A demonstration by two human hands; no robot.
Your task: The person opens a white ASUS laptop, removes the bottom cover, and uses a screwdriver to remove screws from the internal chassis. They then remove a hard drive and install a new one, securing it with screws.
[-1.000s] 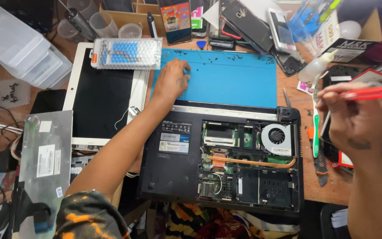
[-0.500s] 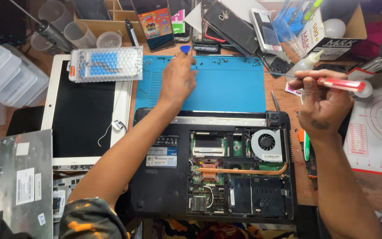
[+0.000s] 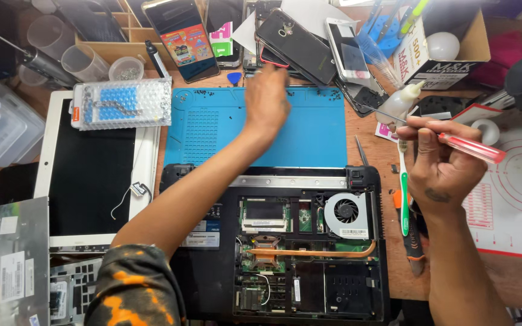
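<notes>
L hand [image 3: 267, 99] lifted off blue mat [image 3: 309, 139], blurred, grip unclear; R hand [image 3: 439, 160] still grips red screwdriver [image 3: 469, 148].

Bright, even light; left hand [image 3: 267, 99] seemingly motion-blurred

Red-handled screwdriver [image 3: 466, 147] – thin metal shaft, tilted near-horizontal, tip pointing left, above desk's right side.

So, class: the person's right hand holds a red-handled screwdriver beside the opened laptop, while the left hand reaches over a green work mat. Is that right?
Not quite. The head view shows the work mat is blue, not green. The rest stands: the right hand holds the red-handled screwdriver beside the opened laptop, and the left hand reaches over the mat.
</notes>
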